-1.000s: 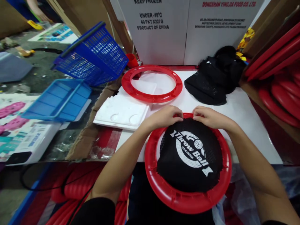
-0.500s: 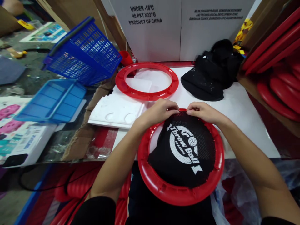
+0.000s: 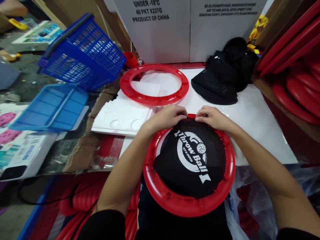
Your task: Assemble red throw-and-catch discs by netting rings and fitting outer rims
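Tabletop (image 3: 252,113): mesh (image 3: 190,160) under hands (image 3: 190,117) (pinching).

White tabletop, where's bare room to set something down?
The white tabletop is bare right of the right hand, below the black mesh pile. A narrow strip separates the empty red plastic ring from both hands. Left is crowded: white foam tray.
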`<act>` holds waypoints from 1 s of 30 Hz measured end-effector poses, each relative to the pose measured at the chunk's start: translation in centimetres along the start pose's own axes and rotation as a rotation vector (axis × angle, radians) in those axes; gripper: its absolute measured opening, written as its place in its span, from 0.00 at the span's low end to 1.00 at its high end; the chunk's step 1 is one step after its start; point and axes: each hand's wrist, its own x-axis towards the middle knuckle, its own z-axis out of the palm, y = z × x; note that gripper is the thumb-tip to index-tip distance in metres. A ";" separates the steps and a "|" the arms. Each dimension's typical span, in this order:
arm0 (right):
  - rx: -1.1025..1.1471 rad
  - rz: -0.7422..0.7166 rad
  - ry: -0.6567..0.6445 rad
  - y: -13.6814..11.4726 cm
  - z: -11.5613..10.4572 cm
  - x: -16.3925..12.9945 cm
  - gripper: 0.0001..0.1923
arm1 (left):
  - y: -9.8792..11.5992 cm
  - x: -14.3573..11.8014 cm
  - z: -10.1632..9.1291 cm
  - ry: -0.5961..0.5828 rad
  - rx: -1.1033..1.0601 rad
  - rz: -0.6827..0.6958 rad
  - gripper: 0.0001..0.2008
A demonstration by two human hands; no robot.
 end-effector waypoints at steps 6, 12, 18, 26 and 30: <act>-0.024 0.008 -0.034 -1.1 -0.6 0.2 0.14 | -0.1 0.0 0.2 0.003 -0.071 -0.048 0.05; 0.016 -0.159 -0.227 -2.3 -0.9 1.5 0.11 | -0.3 0.2 0.4 0.010 -0.114 -0.051 0.07; 0.131 -0.125 -0.171 -1.1 -0.5 1.8 0.11 | -0.4 0.2 0.4 0.031 -0.131 -0.060 0.05; 0.080 -0.203 -0.125 -0.1 0.3 2.9 0.12 | -0.6 0.2 0.1 -0.097 -0.121 0.038 0.10; 0.028 -0.268 -0.096 0.3 0.6 2.7 0.11 | -0.6 0.0 0.1 -0.121 -0.065 0.133 0.16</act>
